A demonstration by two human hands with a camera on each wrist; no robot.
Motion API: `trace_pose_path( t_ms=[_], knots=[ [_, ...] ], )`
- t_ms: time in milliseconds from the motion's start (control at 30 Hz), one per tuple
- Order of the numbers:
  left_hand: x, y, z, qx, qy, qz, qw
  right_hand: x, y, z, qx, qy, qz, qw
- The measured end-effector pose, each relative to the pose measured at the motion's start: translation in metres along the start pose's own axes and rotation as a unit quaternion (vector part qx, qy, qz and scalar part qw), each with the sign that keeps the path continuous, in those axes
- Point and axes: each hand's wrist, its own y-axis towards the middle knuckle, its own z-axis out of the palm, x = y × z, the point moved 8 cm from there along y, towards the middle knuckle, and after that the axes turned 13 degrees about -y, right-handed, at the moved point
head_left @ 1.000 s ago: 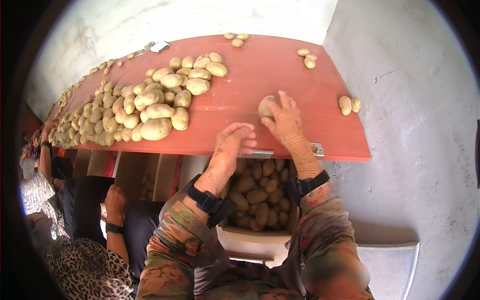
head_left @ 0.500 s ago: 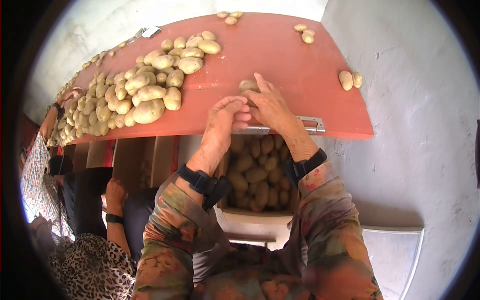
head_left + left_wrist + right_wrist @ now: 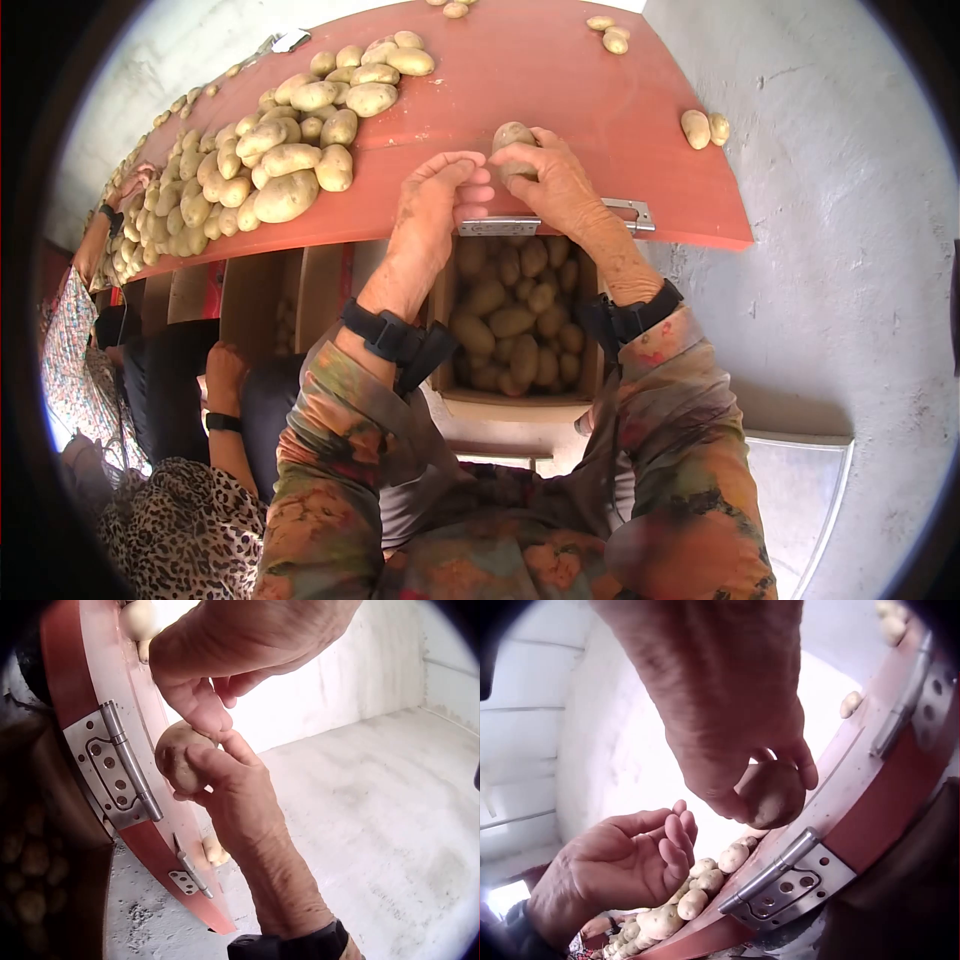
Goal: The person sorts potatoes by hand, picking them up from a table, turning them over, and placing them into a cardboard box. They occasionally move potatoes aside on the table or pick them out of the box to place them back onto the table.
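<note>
Right hand (image 3: 556,180): its grip is curled round one small, round, tan potato (image 3: 512,136), pinching it with the thumb under and the fingers on top.
Potato place: it sits just above the near edge of the flat red-brown table (image 3: 560,80), close to the shiny metal hinge (image 3: 500,226).
Left hand (image 3: 432,205): it holds nothing. Its fingers are loosely bent, palm turned to the potato.
Which way: the potato is just to the right of the left fingertips, almost touching. The right hand is nearer, since it has it.
Under the hands: a cardboard box full of potatoes (image 3: 512,320) lies below the table edge.
Far side: a big pile of pale yellow potatoes (image 3: 270,150) lies well apart, to the left.
</note>
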Motion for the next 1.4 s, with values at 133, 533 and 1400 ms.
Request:
trace_pose_path(
  t_ms=[133, 533, 1400],
  knots=[
    [-0.003, 0.000, -0.001, -0.008, -0.004, 0.009, 1.000, 0.008, -0.016, -0.017, 0.062, 0.132, 0.046, 0.988],
    [0.008, 0.006, 0.005, 0.005, 0.012, 0.007, 1.000, 0.035, -0.072, -0.022, 0.323, 0.193, -0.025, 0.926],
    [0.036, 0.007, 0.045, 0.022, 0.001, -0.039, 0.999, -0.032, -0.086, -0.059, 0.085, -0.033, 0.018, 0.996]
  ],
)
